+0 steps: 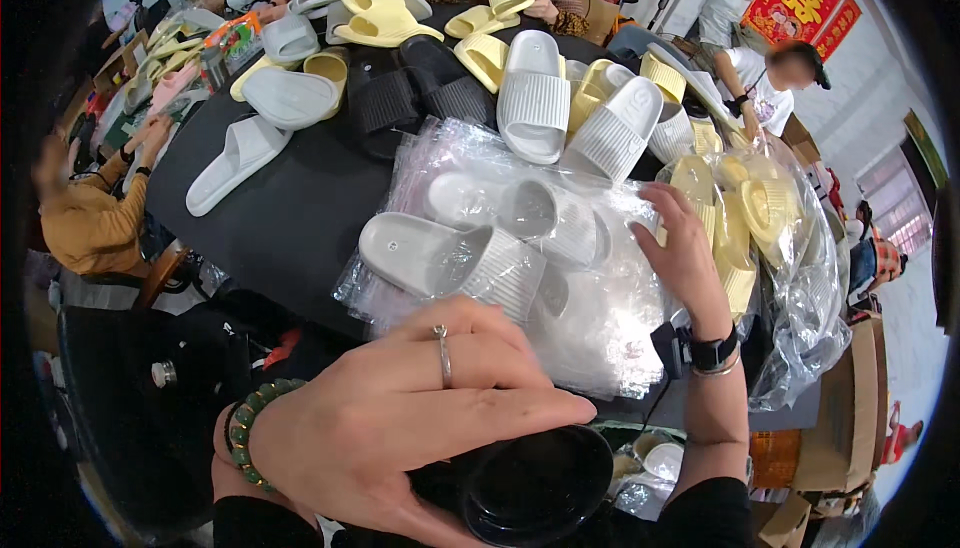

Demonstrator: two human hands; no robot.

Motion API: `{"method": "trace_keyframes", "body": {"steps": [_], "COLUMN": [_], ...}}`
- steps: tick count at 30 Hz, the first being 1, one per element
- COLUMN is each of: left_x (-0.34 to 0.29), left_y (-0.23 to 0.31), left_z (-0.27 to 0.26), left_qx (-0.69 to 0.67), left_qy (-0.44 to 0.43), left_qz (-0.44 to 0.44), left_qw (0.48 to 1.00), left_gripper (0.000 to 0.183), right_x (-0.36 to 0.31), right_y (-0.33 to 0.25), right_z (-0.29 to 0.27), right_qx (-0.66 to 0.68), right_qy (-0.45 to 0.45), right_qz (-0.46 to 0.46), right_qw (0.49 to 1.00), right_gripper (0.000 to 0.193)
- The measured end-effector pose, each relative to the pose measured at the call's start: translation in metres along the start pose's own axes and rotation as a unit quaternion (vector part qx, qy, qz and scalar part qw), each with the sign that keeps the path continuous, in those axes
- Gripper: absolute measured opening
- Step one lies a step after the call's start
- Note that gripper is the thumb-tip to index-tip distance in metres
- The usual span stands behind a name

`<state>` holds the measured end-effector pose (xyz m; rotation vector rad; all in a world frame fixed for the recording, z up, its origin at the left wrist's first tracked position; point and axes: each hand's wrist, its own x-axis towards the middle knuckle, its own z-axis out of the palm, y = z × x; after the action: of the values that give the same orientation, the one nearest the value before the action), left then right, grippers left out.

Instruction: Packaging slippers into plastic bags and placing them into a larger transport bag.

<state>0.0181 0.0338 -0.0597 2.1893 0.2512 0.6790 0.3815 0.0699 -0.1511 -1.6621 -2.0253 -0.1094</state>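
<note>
Slippers [500, 273], grey pair, amid clear bags [610, 343], frame centre. Right hand [688, 248], fingers spread, at bags' right edge. Left hand [400, 383], lower centre, bent, blocking bags' near edge; grip unclear. Crowding: black slippers [382, 103], upper centre; bagged yellow slippers [734, 233], right.
</note>
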Motion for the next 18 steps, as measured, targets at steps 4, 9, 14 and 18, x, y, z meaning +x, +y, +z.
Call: {"method": "trace_keyframes", "body": {"steps": [4,9,14,18], "left_x": [0.003,-0.008,-0.01,-0.012], "left_y": [-0.002,-0.008,-0.015,-0.024], "left_z": [0.001,0.023,0.023,0.031], "left_qx": [0.072,-0.068,-0.023,-0.02], "left_qy": [-0.004,-0.034,0.012,0.027], "left_qz": [0.123,0.033,0.133,0.158], "left_qw": [0.99,0.997,0.991,0.987], "left_gripper": [0.063,0.067,0.07,0.076], "right_x": [0.048,0.084,0.097,0.098], "right_y": [-0.051,-0.118,-0.152,-0.136], "right_z": [0.013,0.055,0.08,0.091], "right_qx": [0.142,0.226,0.06,-0.102], "right_qy": [-0.091,-0.136,-0.291,-0.217], "right_qz": [-0.183,-0.334,-0.352,-0.345], "right_qw": [0.969,0.905,0.888,0.907], "right_gripper": [0.035,0.033,0.031,0.041]}}
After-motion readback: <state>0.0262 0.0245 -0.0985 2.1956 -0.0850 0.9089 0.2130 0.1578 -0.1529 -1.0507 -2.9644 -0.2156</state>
